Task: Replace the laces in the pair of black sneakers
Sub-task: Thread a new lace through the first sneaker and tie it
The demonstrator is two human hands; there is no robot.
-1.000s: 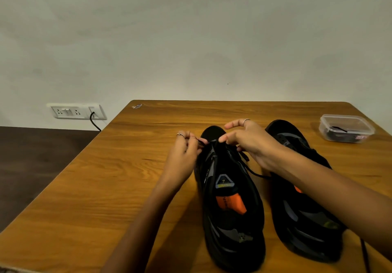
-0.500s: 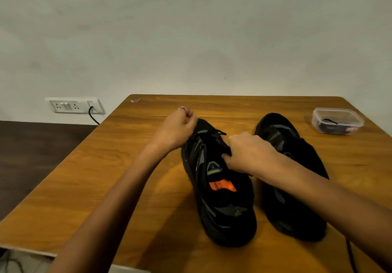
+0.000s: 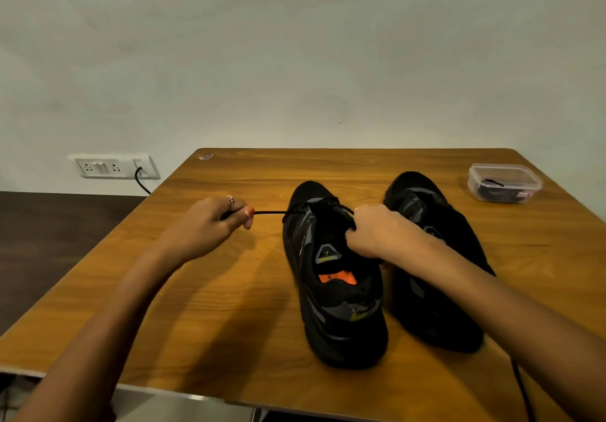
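Two black sneakers stand side by side on a wooden table (image 3: 229,307), toes pointing away from the person. The left sneaker (image 3: 331,277) has grey panels on its side, a grey tongue label and an orange insole patch showing in its opening. The right sneaker (image 3: 436,277) sits just beside it, partly hidden by the person's right forearm.

A black lace (image 3: 272,213) runs taut and nearly level from the front eyelets of the left sneaker out to the left hand (image 3: 210,225). That hand is well to the left of the shoe, its fingers curled round the lace end, with a ring on one finger. The right hand (image 3: 373,231) rests on top of the left sneaker at the tongue, fingers curled and gripping the upper part of the shoe by its laced area.

Half a second ago the left hand was close against the toe end of the sneaker; it has since drawn away to the left, pulling the lace out straight. The right hand has stayed on the shoe's tongue.

A clear lidded plastic box (image 3: 505,183) with something dark inside sits at the far right of the table. A wall socket (image 3: 111,166) with a black cable is on the wall at left.
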